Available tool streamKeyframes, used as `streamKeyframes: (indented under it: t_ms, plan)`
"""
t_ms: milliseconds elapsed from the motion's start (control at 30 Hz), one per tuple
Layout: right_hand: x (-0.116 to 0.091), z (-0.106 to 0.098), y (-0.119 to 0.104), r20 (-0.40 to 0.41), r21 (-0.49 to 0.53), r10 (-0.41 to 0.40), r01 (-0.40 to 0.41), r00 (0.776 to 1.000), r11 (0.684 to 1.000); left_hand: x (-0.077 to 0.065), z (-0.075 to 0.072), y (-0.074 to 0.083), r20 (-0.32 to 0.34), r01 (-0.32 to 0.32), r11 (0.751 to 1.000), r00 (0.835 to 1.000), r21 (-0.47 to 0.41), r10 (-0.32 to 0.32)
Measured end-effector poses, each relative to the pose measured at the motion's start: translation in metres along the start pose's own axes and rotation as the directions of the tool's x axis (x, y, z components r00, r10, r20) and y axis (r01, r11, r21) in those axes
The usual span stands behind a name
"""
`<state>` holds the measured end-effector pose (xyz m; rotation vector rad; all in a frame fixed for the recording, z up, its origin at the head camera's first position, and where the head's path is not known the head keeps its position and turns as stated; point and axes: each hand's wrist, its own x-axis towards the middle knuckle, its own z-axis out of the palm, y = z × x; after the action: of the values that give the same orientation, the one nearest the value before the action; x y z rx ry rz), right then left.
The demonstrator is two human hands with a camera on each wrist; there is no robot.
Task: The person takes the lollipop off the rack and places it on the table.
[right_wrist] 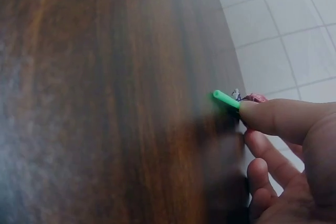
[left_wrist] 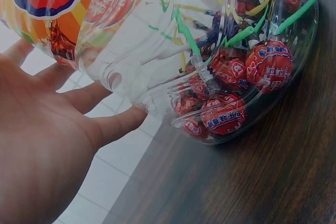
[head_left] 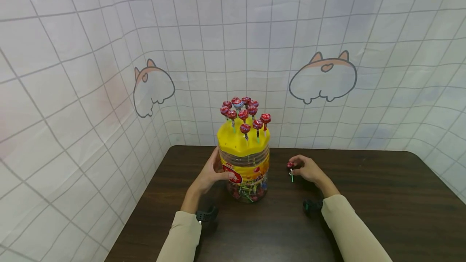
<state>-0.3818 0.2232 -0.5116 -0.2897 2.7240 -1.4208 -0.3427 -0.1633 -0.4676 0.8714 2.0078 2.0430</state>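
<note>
A clear plastic jar (head_left: pixel 251 173) with a yellow lid (head_left: pixel 233 140) stands on the table. Red-wrapped lollipops (head_left: pixel 243 115), and one bluish one, stick up from the lid on their sticks. My left hand (head_left: pixel 209 177) holds the jar's left side, thumb across the label and fingers behind; the left wrist view shows those fingers spread along the plastic. More wrapped lollipops (left_wrist: pixel 226 114) with green and yellow sticks lie at the jar's bottom. Right of the jar, my right hand (head_left: pixel 309 171) pinches a lollipop (right_wrist: pixel 227 99) between thumb and fingers, its green stick pointing downward in the head view.
The dark wooden table (head_left: pixel 378 201) extends on both sides of the jar. Behind it hangs a white grid-patterned cloth (head_left: pixel 255 51) with cartoon animal drawings. Dark bands (head_left: pixel 206 214) sit on both wrists.
</note>
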Motion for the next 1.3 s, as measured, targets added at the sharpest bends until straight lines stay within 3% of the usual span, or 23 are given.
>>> streamKeyframes:
  t_ms: [533, 800, 933, 1067, 1300]
  plan:
    - [-0.002, 0.000, -0.001, 0.000, 0.026, 0.050, -0.050, 0.999, 0.998, 0.000, -0.001, 0.000, 0.006, -0.010, 1.000, 1.000, -0.005, 0.010]
    - [-0.011, -0.015, -0.005, 0.022, 0.100, 0.049, -0.051, 0.999, 0.994, 0.001, -0.001, -0.002, 0.021, -0.029, 0.999, 0.999, -0.017, 0.029]
    - [-0.018, -0.029, -0.028, 0.008, 0.111, -0.019, 0.018, 1.000, 0.994, 0.001, -0.002, -0.003, 0.024, -0.033, 0.999, 0.999, -0.009, 0.033]
    - [-0.023, -0.043, -0.068, -0.008, 0.115, -0.139, 0.139, 0.990, 0.984, 0.001, -0.002, -0.004, 0.021, -0.021, 1.000, 1.000, -0.008, 0.021]
    - [-0.033, -0.052, -0.141, -0.065, 0.090, -0.346, 0.351, 0.936, 0.932, 0.001, -0.001, -0.002, 0.015, -0.018, 1.000, 1.000, -0.012, 0.018]
